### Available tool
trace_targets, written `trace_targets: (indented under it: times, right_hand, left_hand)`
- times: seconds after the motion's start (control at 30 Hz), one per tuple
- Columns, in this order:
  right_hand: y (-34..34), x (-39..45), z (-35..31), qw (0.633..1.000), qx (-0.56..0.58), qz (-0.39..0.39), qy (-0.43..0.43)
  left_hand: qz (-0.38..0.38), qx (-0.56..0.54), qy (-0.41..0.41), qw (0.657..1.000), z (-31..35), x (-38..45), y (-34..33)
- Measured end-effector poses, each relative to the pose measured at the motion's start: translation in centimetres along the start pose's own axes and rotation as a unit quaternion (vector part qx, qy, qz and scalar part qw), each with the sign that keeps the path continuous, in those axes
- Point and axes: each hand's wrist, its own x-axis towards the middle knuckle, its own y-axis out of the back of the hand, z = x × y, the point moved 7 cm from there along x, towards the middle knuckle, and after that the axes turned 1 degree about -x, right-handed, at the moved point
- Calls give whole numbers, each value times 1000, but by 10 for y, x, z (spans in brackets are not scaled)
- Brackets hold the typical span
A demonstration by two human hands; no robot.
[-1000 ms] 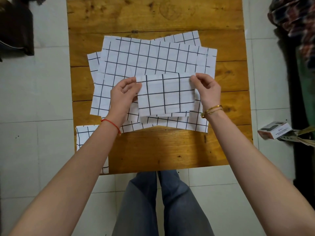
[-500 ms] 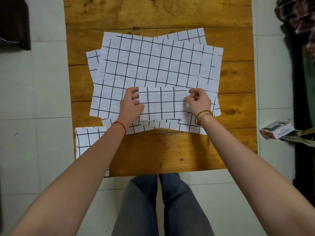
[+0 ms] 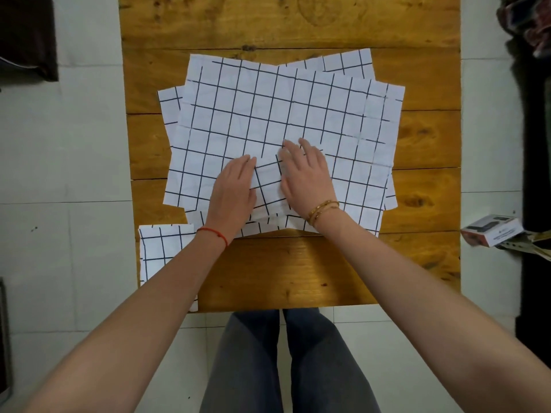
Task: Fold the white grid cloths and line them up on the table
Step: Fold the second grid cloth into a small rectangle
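Both hands flat, fingers straight: left hand (image 3: pixel 234 186) and right hand (image 3: pixel 307 174) press the folded cloth (image 3: pixel 268 186) between them atop the stack (image 3: pixel 298 114). The finished cloth (image 3: pixel 162 248) lies near-left, closest to the left hand.

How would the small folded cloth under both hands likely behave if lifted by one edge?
The small folded cloth would probably droop and start unfolding, since it is thin and lies flat. It looks light. The left hand and right hand press it flat, suggesting the folds spring open.
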Motion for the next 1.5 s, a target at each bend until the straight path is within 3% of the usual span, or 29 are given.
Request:
trace_targets:
  times: [0.27,0.67,0.8,0.97,1.07,1.23,1.33,1.5]
  right_hand:
    - [-31,7,-34,986,-29,-118,119]
    - [-44,-7,-16,983,-79,-124,105]
    - [-39,-19,12,989,-80,-112,53]
    - [-22,-34,69,994,5,-63,-85]
    - [-10,-37,84,993,39,-13,-111]
    - [-6,-31,87,970,168,53,-165]
    - [-8,-27,88,939,266,54,-211]
    - [-9,-24,84,911,329,30,-246]
  left_hand:
    - [-28,74,1,997,-5,-7,-7]
    - [-44,123,5,991,-13,-16,-14]
    - [-53,112,11,992,-13,-15,-14]
    - [11,-2,70,997,-15,-19,-3]
    - [50,-81,138,986,-21,-26,3]
    - [41,-195,287,937,-34,-36,-2]
    - [31,-239,318,917,-34,-37,-7]
    - [10,-337,364,868,-35,-36,-16]
